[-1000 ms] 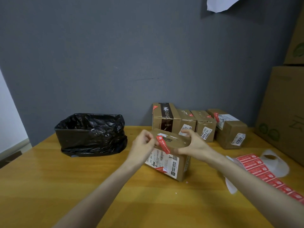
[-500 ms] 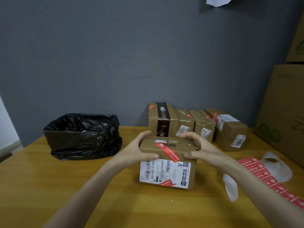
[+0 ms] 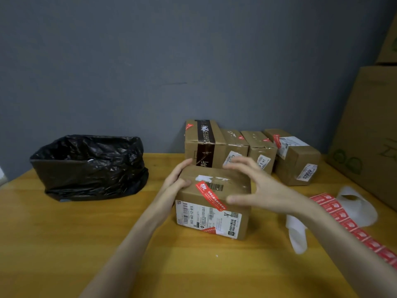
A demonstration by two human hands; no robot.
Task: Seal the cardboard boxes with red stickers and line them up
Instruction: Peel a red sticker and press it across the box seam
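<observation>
From my remote seat, the cardboard box (image 3: 236, 184) sits near the middle of the tabletop (image 3: 64, 244), between the two hands. The left hand (image 3: 175, 181) grips its left end, thumb laid on the top and fingers curled round the far corner. The right hand (image 3: 270, 192) hangs at the right end with fingers spread wide and thumb stretched toward the front edge (it is blurred, so I cannot tell whether it touches). Both forearms reach in from the near edge. A red sticker (image 3: 210, 195) runs diagonally across the box's top and folds over the front edge onto a white shipping label (image 3: 204, 218). Four more boxes (image 3: 251, 147) stand in a row at the far edge, and a strip of red stickers (image 3: 343, 218) lies along the right edge.
</observation>
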